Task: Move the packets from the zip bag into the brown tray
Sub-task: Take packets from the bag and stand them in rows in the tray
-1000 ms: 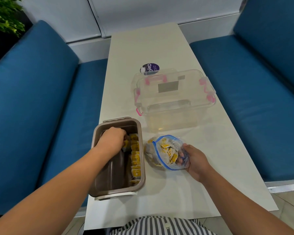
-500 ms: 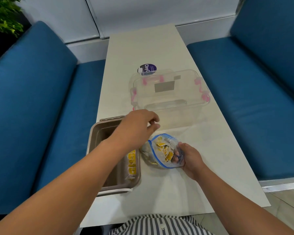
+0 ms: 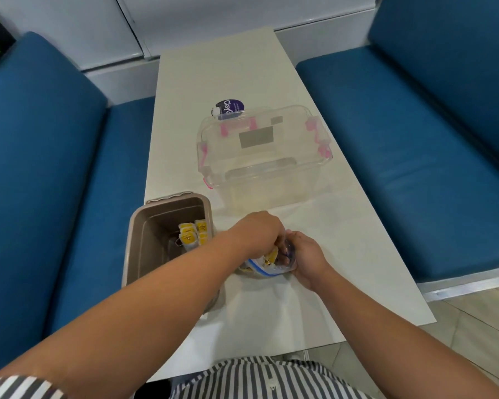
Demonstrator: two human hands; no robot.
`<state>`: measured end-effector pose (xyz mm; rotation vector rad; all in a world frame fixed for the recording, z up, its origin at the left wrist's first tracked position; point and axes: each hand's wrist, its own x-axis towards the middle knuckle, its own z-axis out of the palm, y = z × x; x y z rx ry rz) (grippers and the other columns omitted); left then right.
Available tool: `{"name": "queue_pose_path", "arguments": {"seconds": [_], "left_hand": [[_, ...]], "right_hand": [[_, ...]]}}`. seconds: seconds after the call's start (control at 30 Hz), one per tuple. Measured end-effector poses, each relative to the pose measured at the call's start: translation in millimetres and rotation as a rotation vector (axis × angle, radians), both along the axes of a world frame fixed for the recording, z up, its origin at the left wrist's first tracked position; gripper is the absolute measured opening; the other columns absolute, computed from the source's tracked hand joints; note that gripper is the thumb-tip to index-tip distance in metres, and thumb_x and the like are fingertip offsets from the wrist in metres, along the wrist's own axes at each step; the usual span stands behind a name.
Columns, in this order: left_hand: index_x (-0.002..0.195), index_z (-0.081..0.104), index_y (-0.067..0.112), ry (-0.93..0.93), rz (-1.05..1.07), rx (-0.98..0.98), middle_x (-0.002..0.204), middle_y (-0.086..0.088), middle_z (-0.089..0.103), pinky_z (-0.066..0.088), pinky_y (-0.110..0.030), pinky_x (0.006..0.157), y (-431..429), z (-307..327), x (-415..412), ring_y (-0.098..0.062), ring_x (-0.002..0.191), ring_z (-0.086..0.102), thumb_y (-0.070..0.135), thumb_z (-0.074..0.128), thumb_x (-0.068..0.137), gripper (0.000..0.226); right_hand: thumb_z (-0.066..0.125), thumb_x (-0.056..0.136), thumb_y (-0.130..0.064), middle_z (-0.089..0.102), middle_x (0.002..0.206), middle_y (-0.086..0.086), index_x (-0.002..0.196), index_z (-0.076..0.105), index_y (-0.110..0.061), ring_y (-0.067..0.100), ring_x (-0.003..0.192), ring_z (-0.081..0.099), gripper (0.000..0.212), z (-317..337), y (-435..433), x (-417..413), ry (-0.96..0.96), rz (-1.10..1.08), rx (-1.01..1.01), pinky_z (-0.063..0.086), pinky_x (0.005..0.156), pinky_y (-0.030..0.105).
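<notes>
Zip bag on counter, just right of brown tray; right grip clasps bag rim, left grip curled inside round packets. Stacked packets in tray. Beyond, clear box, purple-lidded jar behind.

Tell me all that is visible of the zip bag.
The zip bag is clear, soft plastic with a blue zip line along its open mouth. It lies on the white table, right of the brown tray, and holds yellow packets. The right hand grips its edge; the left hand reaches into it.
</notes>
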<state>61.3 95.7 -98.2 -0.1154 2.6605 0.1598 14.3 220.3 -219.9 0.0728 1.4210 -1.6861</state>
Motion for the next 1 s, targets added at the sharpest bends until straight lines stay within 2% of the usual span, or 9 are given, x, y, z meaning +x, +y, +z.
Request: {"name": "queue_pose_path", "arguments": {"seconds": [0.1, 0.23, 0.37, 0.47, 0.6, 0.67, 0.73, 0.83, 1.0], "left_hand": [[0.093, 0.07, 0.02, -0.046, -0.031, -0.029, 0.083, -0.001, 0.065, 0.049, -0.034, 0.069, 3.1, -4.7, -2.7, -0.023, 0.081, 0.061, 0.014, 0.059, 0.088, 0.014], [0.096, 0.066, 0.018, -0.094, -0.098, -0.077, 0.084, -0.002, 0.063, 0.046, -0.033, 0.062, 6.1, -7.1, -2.8, -0.023, 0.078, 0.061, 0.017, 0.06, 0.088, 0.01], [0.092, 0.069, 0.017, -0.113, -0.104, -0.057, 0.073, 0.001, 0.055, 0.046, -0.032, 0.063, 4.2, -3.8, -1.1, -0.023, 0.076, 0.06, 0.013, 0.056, 0.088, 0.014], [0.088, 0.069, 0.018, -0.053, -0.033, 0.048, 0.076, 0.002, 0.06, 0.042, -0.03, 0.064, 0.1, 3.1, 0.1, -0.02, 0.077, 0.057, 0.013, 0.06, 0.085, 0.011], [0.086, 0.071, 0.021, 0.032, 0.09, 0.209, 0.086, 0.005, 0.067, 0.046, -0.027, 0.072, -8.8, 10.8, 2.3, -0.015, 0.084, 0.06, 0.018, 0.071, 0.085, 0.003], [0.09, 0.072, 0.021, 0.061, 0.126, 0.255, 0.089, 0.006, 0.068, 0.044, -0.024, 0.073, -10.3, 14.6, 3.6, -0.013, 0.085, 0.059, 0.018, 0.072, 0.087, 0.004], [0.103, 0.071, 0.021, 0.086, 0.154, 0.27, 0.09, 0.006, 0.065, 0.045, -0.026, 0.077, -10.3, 17.5, 4.4, -0.014, 0.088, 0.059, 0.014, 0.066, 0.091, 0.015], [0.12, 0.066, 0.027, 0.069, 0.162, 0.239, 0.09, 0.008, 0.057, 0.044, -0.029, 0.08, -10.2, 14.6, 6.5, -0.015, 0.088, 0.054, 0.012, 0.055, 0.097, 0.03], [0.116, 0.064, 0.024, 0.105, 0.205, 0.217, 0.109, -0.001, 0.06, 0.045, -0.033, 0.086, -9.9, 14.4, 14.2, -0.021, 0.1, 0.055, 0.013, 0.049, 0.1, 0.024]], "right_hand": [[0.051, 0.104, -0.026, 0.068, 0.1, 0.029, 0.103, 0.067, 0.002, 0.036, 0.09, 0.067, 0.033, 1.8, 0.0, -1.7, -0.005, -0.007, 0.023, 0.055, 0.086, 0.051], [0.051, 0.104, -0.023, 0.067, 0.093, 0.022, 0.095, 0.065, -0.004, 0.033, 0.087, 0.067, 0.026, 2.4, -1.9, -2.7, -0.032, -0.018, 0.034, 0.055, 0.08, 0.046], [0.055, 0.095, -0.035, 0.065, 0.095, 0.027, 0.101, 0.061, 0.006, 0.034, 0.086, 0.065, 0.041, 3.4, -2.1, -3.7, -0.013, 0.008, 0.078, 0.054, 0.079, 0.047], [0.052, 0.097, -0.032, 0.054, 0.086, 0.023, 0.091, 0.055, -0.005, 0.029, 0.075, 0.055, 0.028, 3.2, -0.9, -4.7, 0.017, 0.019, 0.067, 0.049, 0.068, 0.04], [0.047, 0.107, -0.027, 0.047, 0.08, 0.017, 0.092, 0.052, -0.009, 0.022, 0.057, 0.047, 0.024, 0.6, -1.2, -4.8, 0.017, 0.021, 0.057, 0.043, 0.051, 0.029], [0.047, 0.107, -0.027, 0.045, 0.081, 0.018, 0.095, 0.053, -0.009, 0.022, 0.053, 0.045, 0.022, 0.4, -2.4, -4.4, 0.014, 0.022, 0.052, 0.039, 0.052, 0.029], [0.048, 0.106, -0.024, 0.048, 0.083, 0.017, 0.099, 0.056, -0.009, 0.023, 0.058, 0.047, 0.018, 2.8, -3.1, -4.0, 0.011, 0.011, 0.072, 0.041, 0.055, 0.031], [0.047, 0.106, -0.019, 0.048, 0.067, 0.01, 0.086, 0.053, -0.008, 0.019, 0.055, 0.046, 0.024, 5.0, -2.3, -4.1, 0.006, -0.007, 0.1, 0.041, 0.055, 0.03], [0.048, 0.107, -0.023, 0.048, 0.067, 0.007, 0.075, 0.051, -0.012, 0.018, 0.056, 0.046, 0.033, 3.0, -3.2, -3.5, 0.009, -0.027, 0.097, 0.042, 0.058, 0.031]]}}
